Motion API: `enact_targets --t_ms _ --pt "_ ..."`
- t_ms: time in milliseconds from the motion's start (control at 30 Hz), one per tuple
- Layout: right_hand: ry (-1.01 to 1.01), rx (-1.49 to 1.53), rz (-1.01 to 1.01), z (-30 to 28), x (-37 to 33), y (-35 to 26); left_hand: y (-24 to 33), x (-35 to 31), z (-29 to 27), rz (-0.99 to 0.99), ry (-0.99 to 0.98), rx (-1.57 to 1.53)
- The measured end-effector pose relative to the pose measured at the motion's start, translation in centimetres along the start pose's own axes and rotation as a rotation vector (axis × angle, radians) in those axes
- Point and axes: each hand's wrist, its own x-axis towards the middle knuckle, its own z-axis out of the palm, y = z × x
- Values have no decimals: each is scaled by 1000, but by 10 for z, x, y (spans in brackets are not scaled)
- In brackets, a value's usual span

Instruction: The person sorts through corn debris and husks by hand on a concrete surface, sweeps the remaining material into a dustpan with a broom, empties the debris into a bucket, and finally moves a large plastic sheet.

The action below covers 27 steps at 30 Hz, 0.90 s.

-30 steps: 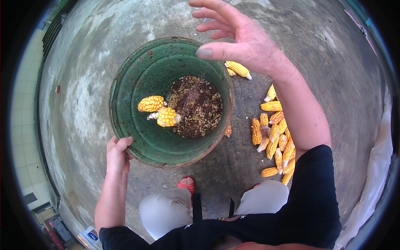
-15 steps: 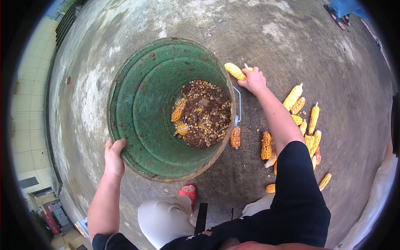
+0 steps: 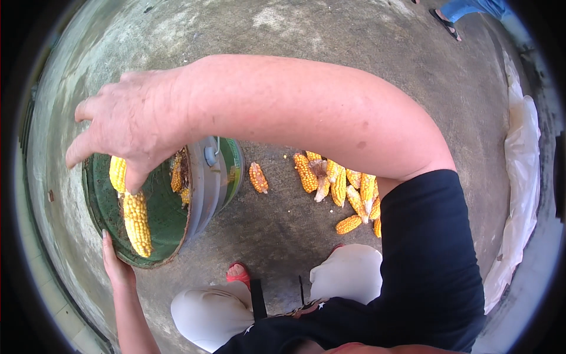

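Note:
My right hand [image 3: 127, 118] reaches across to the far left over the mouth of a large bucket [image 3: 206, 189], its fingers spread apart. Just under that hand, by the thumb, are two yellow corn cobs, an upper cob [image 3: 118, 173] and a lower cob [image 3: 137, 224], over the green inside of the bucket. My left hand [image 3: 118, 268] holds the bucket's near rim, its fingers partly hidden. The bucket tilts with its mouth toward the left. Inside, partly hidden by my right arm, more cobs [image 3: 177, 174] and dark debris show.
A pile of corn cobs [image 3: 339, 183] lies on the concrete floor [image 3: 277, 224] to the right. One reddish cob [image 3: 257, 178] sits apart beside the bucket. Whitish plastic sheeting [image 3: 516, 171] runs along the right edge. Another person's sandalled foot [image 3: 446, 23] stands at the far right.
My right hand has swung from the bucket's right side to over its mouth, carrying cobs, and its fingers have spread. The bucket now appears farther left and tilted leftward, with the left hand still at its rim.

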Motion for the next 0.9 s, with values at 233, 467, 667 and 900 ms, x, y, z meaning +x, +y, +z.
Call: enact_targets --t_ms 233,467,667,900 --pt "-362 -83 1602 -16 -276 142 -28 -110 -2 -5 -282 669" --pt "-37 -287 2029 103 -296 165 -13 -152 178 915 -1244 1108" --pt "610 -31 1809 86 -358 196 -92 -139 239 985 -1168 1035" --pt "667 1163 529 -37 -127 57 -179 -114 268 689 -1112 1262"
